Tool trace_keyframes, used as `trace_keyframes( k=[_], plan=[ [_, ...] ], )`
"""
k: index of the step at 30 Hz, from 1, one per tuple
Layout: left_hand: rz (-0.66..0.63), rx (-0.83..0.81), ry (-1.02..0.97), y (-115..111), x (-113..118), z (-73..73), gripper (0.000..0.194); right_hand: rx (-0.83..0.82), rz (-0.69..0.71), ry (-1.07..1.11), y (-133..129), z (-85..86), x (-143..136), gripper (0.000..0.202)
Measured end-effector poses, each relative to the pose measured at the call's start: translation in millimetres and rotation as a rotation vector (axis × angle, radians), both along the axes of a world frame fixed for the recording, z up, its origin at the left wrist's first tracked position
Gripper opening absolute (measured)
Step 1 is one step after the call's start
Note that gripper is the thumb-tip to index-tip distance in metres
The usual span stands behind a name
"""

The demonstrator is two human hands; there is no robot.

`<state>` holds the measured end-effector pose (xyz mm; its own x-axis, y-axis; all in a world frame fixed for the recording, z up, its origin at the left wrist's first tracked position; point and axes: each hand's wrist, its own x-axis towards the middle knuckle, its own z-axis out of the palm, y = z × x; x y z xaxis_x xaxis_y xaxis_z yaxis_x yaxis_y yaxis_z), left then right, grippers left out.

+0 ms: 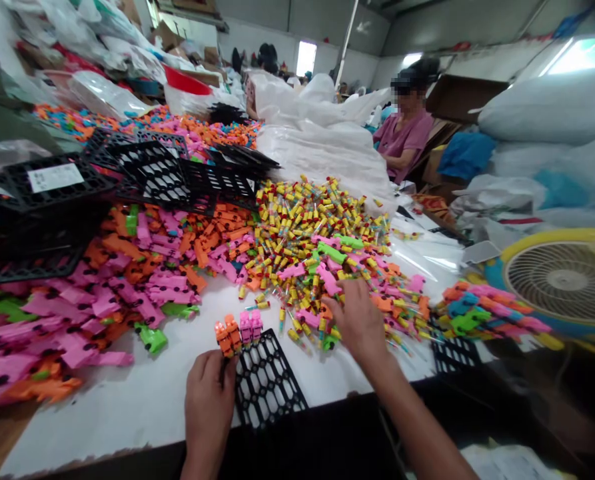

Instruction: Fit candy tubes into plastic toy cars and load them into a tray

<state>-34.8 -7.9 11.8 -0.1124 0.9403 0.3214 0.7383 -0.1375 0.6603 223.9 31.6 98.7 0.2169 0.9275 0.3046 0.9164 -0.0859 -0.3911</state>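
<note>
My left hand [210, 393] is closed at the left edge of a black plastic grid tray [270, 380], fingertips close to the orange toy cars [228, 335]. Pink toy cars [250, 327] stand beside the orange ones along the tray's far end; the other visible slots hold nothing. My right hand [360, 320] reaches over a mixed heap, its thumb apart from the fingers, and I see nothing held in it. Just beyond its fingers lies a pink toy car [327, 279]. Small yellow tubes with red ends [297, 233] make up much of that heap.
Pink and orange toy cars [152, 293] cover the table's left. Stacked black trays [152, 173] lie on them. At right are a filled tray [487, 310] and a yellow fan [567, 280]. A person in a pink top [410, 143] sits beyond white plastic sheeting [322, 150].
</note>
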Motion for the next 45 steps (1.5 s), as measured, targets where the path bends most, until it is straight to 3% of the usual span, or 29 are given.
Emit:
trace_keyframes(
  k=[2, 4, 7, 9, 11, 15, 18, 22, 25, 30, 34, 37, 39, 42, 45],
  plan=[
    [0.004, -0.017, -0.002, 0.2, -0.5, -0.5, 0.03, -0.142, -0.137, -0.188, 3.2, 12.7, 19.8, 0.021],
    [0.005, -0.032, -0.001, 0.1, -0.6, -0.4, 0.029, -0.213, -0.15, -0.243, 5.4, 18.0, 27.7, 0.016],
    [0.002, -0.038, -0.002, -0.6, -0.1, 1.0, 0.027, -0.103, -0.132, -0.14, 5.0, 15.7, 21.7, 0.012],
    [0.004, -0.042, -0.004, -1.1, 0.7, 2.3, 0.026, -0.052, -0.07, 0.077, 3.3, 10.5, 10.9, 0.012],
    [0.009, -0.047, -0.004, -1.6, 1.5, 3.4, 0.024, -0.08, 0.065, 0.435, 1.7, 2.9, -3.2, 0.017],
    [0.007, -0.04, 0.001, -2.2, 2.2, 4.3, 0.023, -0.391, 0.376, 1.069, 1.2, -20.1, -35.7, 0.023],
    [0.005, -0.051, -0.002, -2.4, 2.2, 4.0, 0.024, -0.53, 0.481, 1.21, 4.7, -40.6, -55.6, 0.014],
    [0.012, -0.045, 0.005, -3.0, 2.7, 3.3, 0.025, -0.457, 0.448, 1.117, 9.7, -62.5, -68.2, 0.014],
    [0.017, -0.048, 0.021, -3.8, 2.9, 2.6, 0.025, -0.405, 0.43, 1.016, 8.9, -69.0, -70.6, 0.016],
    [0.024, -0.022, 0.035, -4.0, 2.4, 1.8, 0.024, -0.119, 0.579, 0.55, 4.1, -68.3, -76.8, 0.006],
    [0.018, 0.021, 0.039, -2.9, 1.6, 0.8, 0.026, -0.148, 0.622, 0.519, 1.6, -65.3, -78.8, 0.007],
    [0.006, 0.023, 0.035, -1.6, 0.5, -1.7, 0.028, -0.113, 0.594, 0.542, 3.0, -51.4, -62.9, 0.01],
    [0.008, 0.032, 0.039, -0.8, -0.2, -3.3, 0.031, 0.043, 0.47, 0.499, 9.5, -33.6, -40.1, 0.014],
    [0.019, 0.058, 0.048, -0.2, -1.0, -3.9, 0.033, 0.249, 0.114, 0.184, 29.3, -1.7, 4.6, 0.021],
    [0.022, 0.067, 0.052, -0.1, -1.4, -3.5, 0.035, 0.098, -0.188, -0.159, 50.4, 21.3, 42.4, 0.022]
  ],
)
